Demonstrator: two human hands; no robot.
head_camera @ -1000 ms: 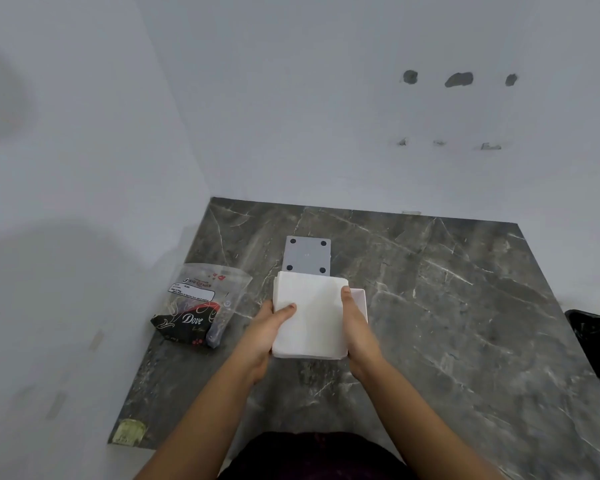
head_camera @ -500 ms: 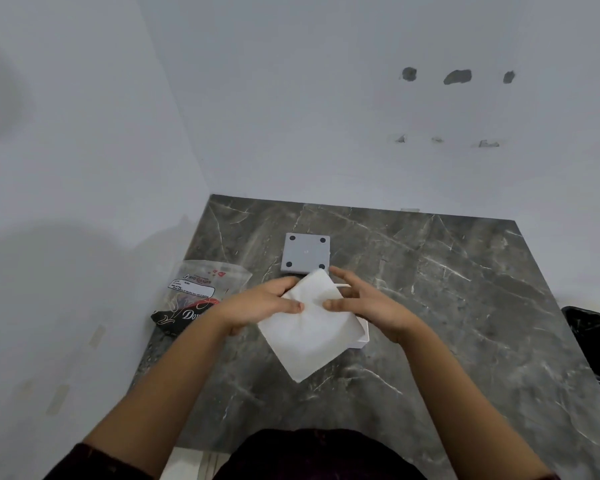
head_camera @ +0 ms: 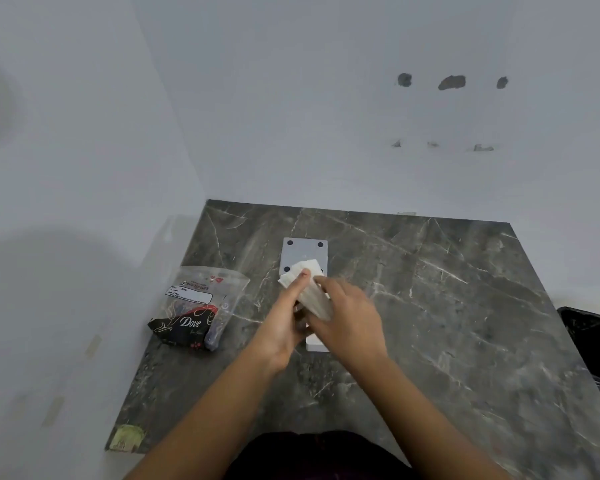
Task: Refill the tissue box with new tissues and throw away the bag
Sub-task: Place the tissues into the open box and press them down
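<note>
Against the left wall, on the dark marbled counter (head_camera: 430, 306), lies the emptied tissue bag (head_camera: 196, 308), crumpled clear plastic with a black and red panel that reads "Dove"; a line above it seems to say "BIG TISSUES", and the small white label is too fine for us to read. We judge the bag feather-light and slippery, best pinched at its open upper edge. Toward the middle, our left hand (head_camera: 284, 323) and right hand (head_camera: 347, 317) both grip the stack of tissues (head_camera: 309, 289), tilted on edge between them, the left index finger pressing its top face. The stack is soft and loose, so we hold it by the sides, squeezing gently to keep the sheets together. Below the hands a corner of the white tissue box (head_camera: 316, 344) shows; behind them rests its grey lid (head_camera: 303, 251). At the far right edge stands a black-lined bin (head_camera: 589, 341).
</note>
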